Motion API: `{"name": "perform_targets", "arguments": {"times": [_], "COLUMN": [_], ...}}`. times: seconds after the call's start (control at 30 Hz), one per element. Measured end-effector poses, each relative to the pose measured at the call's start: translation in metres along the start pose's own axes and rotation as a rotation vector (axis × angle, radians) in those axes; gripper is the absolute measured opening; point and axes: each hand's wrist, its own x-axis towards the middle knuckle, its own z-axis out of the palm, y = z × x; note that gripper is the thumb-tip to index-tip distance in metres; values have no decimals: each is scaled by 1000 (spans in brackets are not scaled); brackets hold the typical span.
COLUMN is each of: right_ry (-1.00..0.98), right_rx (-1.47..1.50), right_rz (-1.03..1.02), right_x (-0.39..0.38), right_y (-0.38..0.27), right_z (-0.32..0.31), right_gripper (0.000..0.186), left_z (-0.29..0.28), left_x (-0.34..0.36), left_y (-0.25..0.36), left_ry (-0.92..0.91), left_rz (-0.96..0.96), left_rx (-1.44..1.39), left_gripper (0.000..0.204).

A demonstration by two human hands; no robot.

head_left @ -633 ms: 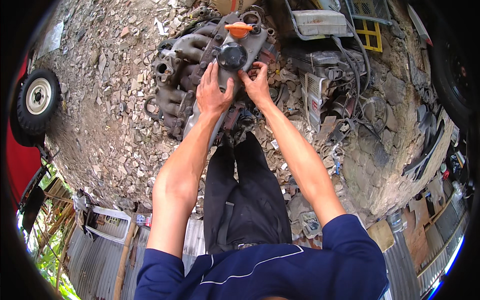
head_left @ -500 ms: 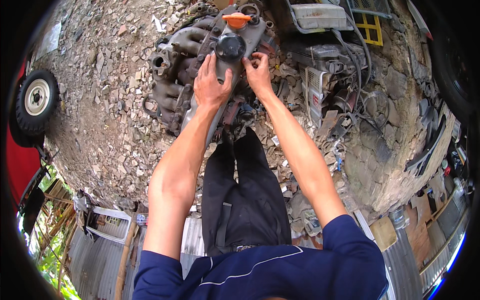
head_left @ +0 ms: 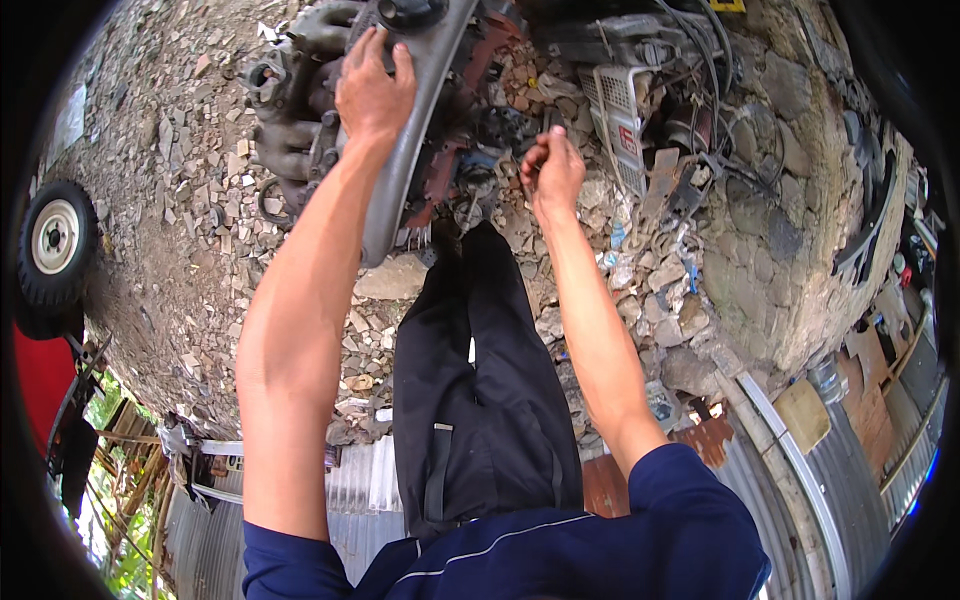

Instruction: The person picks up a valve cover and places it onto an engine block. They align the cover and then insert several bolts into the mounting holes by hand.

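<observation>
My left hand (head_left: 375,95) rests on the long grey valve cover (head_left: 395,170) of an engine, its thumb and fingers apart. Its fingertips lie just below a round black cap (head_left: 412,12), cut off by the top edge of the picture. To the left of that hand are the engine's rusty manifold pipes (head_left: 285,145). Away from the engine, my right hand (head_left: 556,180) hangs over the rubble on the right, fingers loosely curled and apart. I see nothing held in it.
Broken stone and tile (head_left: 190,200) cover the ground. Right of my right hand stand a pale plastic crate (head_left: 615,125) and looped dark cables (head_left: 715,90). A wheel (head_left: 58,240) is at the far left. Corrugated metal sheets (head_left: 210,535) lie along the bottom.
My right hand has come off the side of the black cap and moved down and right. My left hand stays by the cap. The view has shifted, so the engine sits higher.
</observation>
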Motion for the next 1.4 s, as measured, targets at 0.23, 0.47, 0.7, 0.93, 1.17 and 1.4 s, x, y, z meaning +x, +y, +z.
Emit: {"name": "perform_targets", "arguments": {"times": [0.23, 0.47, 0.7, 0.93, 1.17, 1.4], "right_ry": [340, 240, 36, -390, -59, 7], "right_rx": [-323, -605, -1012, -1140, -861, 271], "right_rz": [198, 417, 457, 75, 345, 266], "right_x": [-24, 16, 156, 306, 320, 219], "right_y": [101, 155, 222, 319, 313, 204], "right_z": [-157, -218, -234, -266, -240, -253], "right_gripper": [42, 25, 36, 53, 52, 23], "left_z": [-8, -19, 72, 160, 256, 287], "left_x": [-26, -140, -312, -388, -372, -319], "left_y": [4, 101, 49, 35, 49, 93], "left_ry": [116, -118, -98, -89, -416, -412], "left_rz": [176, -296, -296, -218, -616, -645], "left_rx": [-161, -786, -650, -714, -764, -563], "left_gripper": [20, 42, 9, 25, 21, 36]}}
